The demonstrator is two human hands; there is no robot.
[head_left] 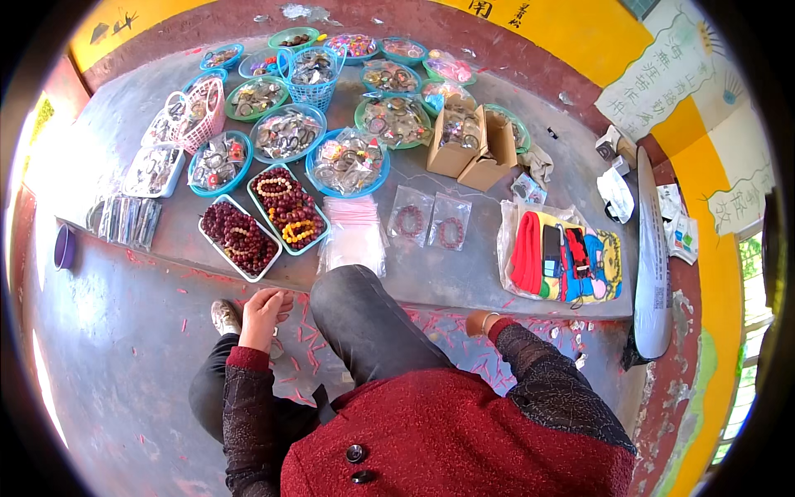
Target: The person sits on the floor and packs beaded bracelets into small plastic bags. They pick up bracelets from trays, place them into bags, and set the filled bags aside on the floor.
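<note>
My left hand (263, 316) is raised off the ledge's front edge, to the left of my knee. Its fingers are loosely curled, and nothing shows in them. Just beyond it is a white tray (238, 238) of dark red bead bracelets. My right hand (478, 322) hangs low by the front edge, right of my knee; the sleeve and wrist hide most of its fingers. Ahead, between the hands, lie two clear bags (409, 217) (450, 222), each with a reddish bead bracelet. Left of them is a stack of empty clear bags (353, 240).
A second tray (286, 207) holds dark red and yellow beads. Several round baskets (348, 163) of bagged trinkets fill the back. Two cardboard boxes (457, 137) stand right of centre. A phone (551, 251) rests on colourful cloth (610, 269). Red scraps (310, 340) litter the floor.
</note>
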